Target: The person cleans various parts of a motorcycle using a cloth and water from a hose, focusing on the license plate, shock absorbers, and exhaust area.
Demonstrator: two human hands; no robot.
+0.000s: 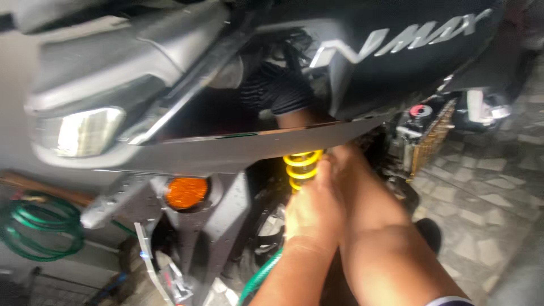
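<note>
A dark scooter fills the view, its glossy side panel (255,144) running across the middle. A yellow shock spring (302,165) shows just below that panel. My left hand (313,211) is bare, back toward me, with its fingertips against the lower coils of the spring; I cannot see its grip. My right forearm (368,226) rises beside it and passes behind the panel. Above the panel a black-gloved hand (276,89), in line with that forearm, is curled inside the bodywork among dark wires. The picture is blurred.
A tail light (85,133) and an orange reflector (186,192) sit at the left. A coiled green hose (39,226) lies at far left, and another green hose (259,277) runs under my left arm. Engine parts with a red cap (420,110) are at right, over the tiled floor (487,187).
</note>
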